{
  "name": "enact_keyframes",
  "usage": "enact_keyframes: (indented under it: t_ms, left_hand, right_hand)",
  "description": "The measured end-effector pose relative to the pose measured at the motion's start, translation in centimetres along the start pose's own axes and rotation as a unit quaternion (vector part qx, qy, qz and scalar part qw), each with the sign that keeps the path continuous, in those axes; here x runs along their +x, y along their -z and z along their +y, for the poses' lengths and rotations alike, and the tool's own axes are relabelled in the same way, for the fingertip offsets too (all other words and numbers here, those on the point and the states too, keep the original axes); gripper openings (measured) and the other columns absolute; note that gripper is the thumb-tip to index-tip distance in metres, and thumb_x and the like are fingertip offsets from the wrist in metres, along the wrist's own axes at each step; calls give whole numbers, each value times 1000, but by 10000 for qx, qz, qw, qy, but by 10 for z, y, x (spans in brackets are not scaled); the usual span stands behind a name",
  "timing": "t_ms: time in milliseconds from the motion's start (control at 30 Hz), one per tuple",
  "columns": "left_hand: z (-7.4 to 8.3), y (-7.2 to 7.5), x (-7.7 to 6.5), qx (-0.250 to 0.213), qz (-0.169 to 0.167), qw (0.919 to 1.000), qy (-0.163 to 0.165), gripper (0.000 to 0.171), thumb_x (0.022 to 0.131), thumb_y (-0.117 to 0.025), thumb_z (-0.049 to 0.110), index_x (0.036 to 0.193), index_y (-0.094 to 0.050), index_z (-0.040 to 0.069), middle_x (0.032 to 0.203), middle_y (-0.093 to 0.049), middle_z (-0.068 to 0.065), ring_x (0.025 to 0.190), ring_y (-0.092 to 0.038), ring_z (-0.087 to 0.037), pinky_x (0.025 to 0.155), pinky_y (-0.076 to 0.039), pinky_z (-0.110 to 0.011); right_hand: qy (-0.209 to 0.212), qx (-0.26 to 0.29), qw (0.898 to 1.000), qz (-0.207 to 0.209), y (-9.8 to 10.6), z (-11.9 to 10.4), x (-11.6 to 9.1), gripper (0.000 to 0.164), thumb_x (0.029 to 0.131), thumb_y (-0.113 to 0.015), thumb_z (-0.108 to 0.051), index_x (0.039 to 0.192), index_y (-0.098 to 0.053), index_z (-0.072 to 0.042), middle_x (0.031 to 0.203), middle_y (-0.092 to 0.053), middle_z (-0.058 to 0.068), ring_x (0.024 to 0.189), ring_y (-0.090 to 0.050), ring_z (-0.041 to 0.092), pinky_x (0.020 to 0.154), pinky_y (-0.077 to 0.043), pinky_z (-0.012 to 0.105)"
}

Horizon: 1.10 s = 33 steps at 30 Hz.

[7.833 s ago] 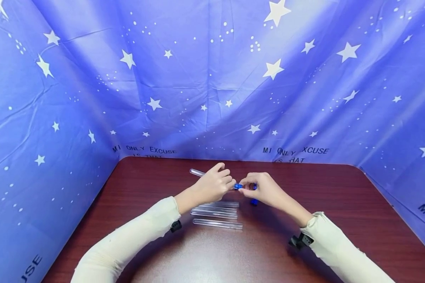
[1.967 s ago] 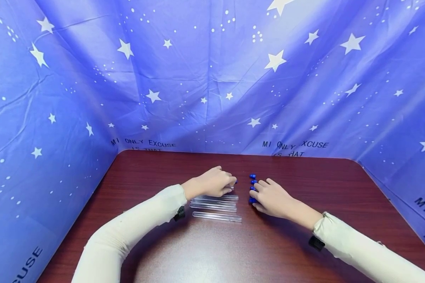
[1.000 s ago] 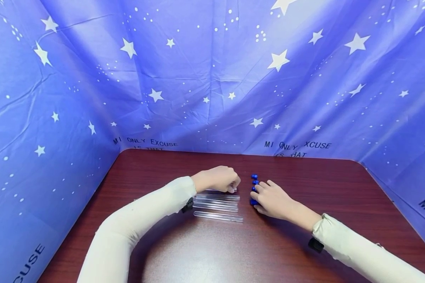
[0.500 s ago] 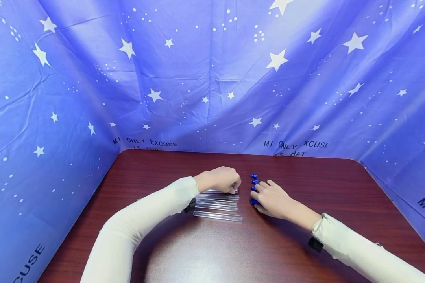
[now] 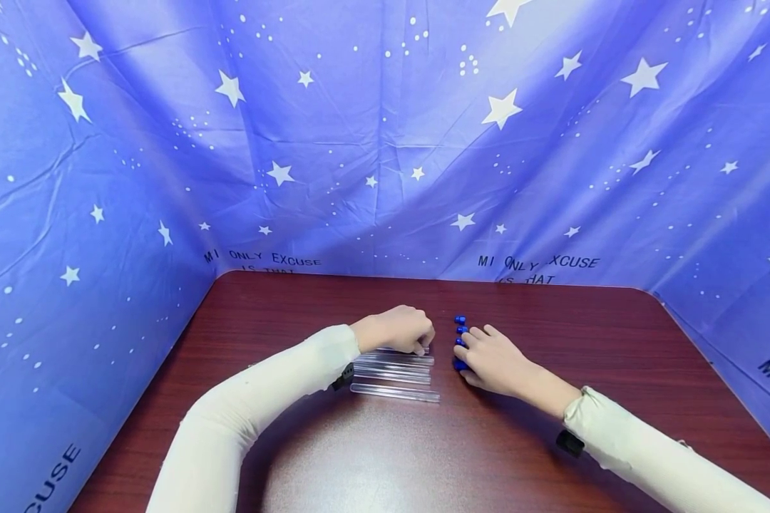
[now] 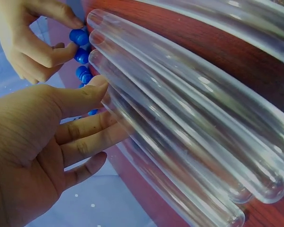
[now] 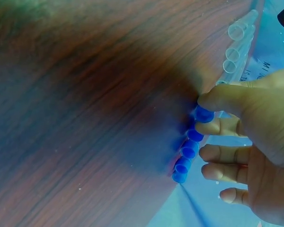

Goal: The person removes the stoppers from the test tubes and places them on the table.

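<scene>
Several clear test tubes [image 5: 394,392] lie side by side on the table, their open ends facing a row of small blue caps [image 5: 460,320]. At the far side of the tubes is my left hand [image 5: 403,329]. Its thumb and fingers pinch the nearest test tube [image 6: 170,175] close to the open end, as the left wrist view shows. My right hand [image 5: 493,363] is over the near end of the cap row. In the right wrist view its thumb and index finger are on either side of a blue cap [image 7: 205,114]; the other fingers are spread beside the row.
The dark red wooden table [image 5: 552,320] has a blue star-patterned curtain [image 5: 385,142] behind it and at both sides. A glare patch lies on the near part of the table. Each sleeve has a small black wrist camera [image 5: 571,443] at its cuff.
Earlier both hands met over the tubes around a blue cap. The right hand has since moved down to the cap row and stayed there. The left hand has shifted slightly right and nearer, to the tubes.
</scene>
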<state>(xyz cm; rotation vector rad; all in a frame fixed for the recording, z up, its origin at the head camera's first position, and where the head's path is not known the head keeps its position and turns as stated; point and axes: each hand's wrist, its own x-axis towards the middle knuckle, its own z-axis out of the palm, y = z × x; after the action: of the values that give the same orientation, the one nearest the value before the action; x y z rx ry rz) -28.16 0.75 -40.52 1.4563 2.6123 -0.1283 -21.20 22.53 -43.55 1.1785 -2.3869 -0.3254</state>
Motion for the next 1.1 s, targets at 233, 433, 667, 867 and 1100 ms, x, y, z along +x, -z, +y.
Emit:
enact_keyframes:
  t_ms: [233,433,667,867,1100]
  left_hand:
    - [0,-4,0,-5,21,10000,13,10,90,-77,33,88,-77,22,87,-74,11,82,-69,-9,78,-55,-29]
    - [-1,-7,0,-104,78,9999,-47,14,90,-76,35,85,-76,22,81,-72,12,75,-65,-6,74,-53,-26]
    - [-4,-11,1,-86,249,9996,-128,16,90,-76,36,81,-74,23,77,-70,13,71,-64,-5,71,-53,-27]
    - [-5,-12,1,-107,260,9995,-147,18,93,-73,37,83,-75,23,78,-71,13,71,-65,-6,71,-54,-28]
    - [-5,-12,0,-65,229,9997,-37,20,95,-70,39,85,-76,23,79,-72,12,72,-64,-6,73,-54,-29]
  right_hand:
    - [-102,-77,9999,-11,-1,-1,2,36,67,-87,-35,80,-62,-12,83,-61,6,79,-55,24,67,-39,37]
    - [-29,-199,9998,63,0,-2,4,38,66,-89,-35,80,-62,-12,84,-61,7,79,-55,24,66,-40,36]
    - [-68,-214,9997,10,-3,-1,5,39,65,-89,-35,79,-61,-12,82,-58,6,79,-54,24,68,-41,37]
    - [-96,-172,9998,104,-5,-1,5,39,63,-90,-34,79,-61,-12,81,-58,6,78,-54,25,68,-42,39]
    - [-164,-102,9997,166,-5,-1,5,41,61,-90,-34,80,-61,-12,82,-59,6,79,-56,26,69,-44,39]
